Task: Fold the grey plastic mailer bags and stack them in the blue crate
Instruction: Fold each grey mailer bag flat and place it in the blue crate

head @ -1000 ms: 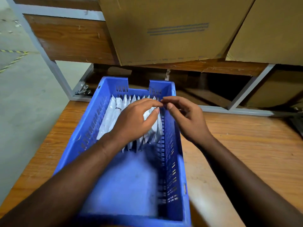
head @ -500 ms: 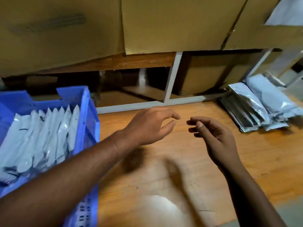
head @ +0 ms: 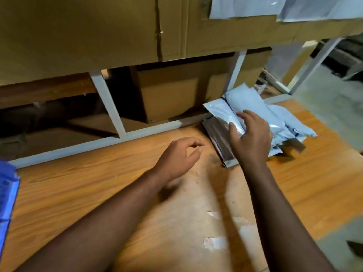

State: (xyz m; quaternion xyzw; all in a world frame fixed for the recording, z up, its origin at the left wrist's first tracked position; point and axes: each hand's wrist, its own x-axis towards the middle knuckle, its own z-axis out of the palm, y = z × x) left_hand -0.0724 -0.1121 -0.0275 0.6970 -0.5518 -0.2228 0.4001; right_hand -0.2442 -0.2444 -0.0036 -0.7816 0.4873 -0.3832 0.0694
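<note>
View has swung right, so the blue crate (head: 7, 203) is now just a sliver at the left edge, well away from both hands. Bare wooden table (head: 98, 189) lies between. The right hand (head: 250, 138) has reached the pile of grey mailer bags (head: 255, 112), fingers spread on top (not gripping). The left hand (head: 177, 159) hovers loosely curled and empty just beside it.

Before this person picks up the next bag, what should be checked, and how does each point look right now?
1. Right hand on the pile of bags: ok, fingers rest on the top one.
2. One bag alone pinched: cannot tell.
3. Left hand free to help: ok, loosely curled, holds nothing.
4. Bare table for folding: ok.
5. Crate within reach: cannot tell, only its corner shows.
</note>
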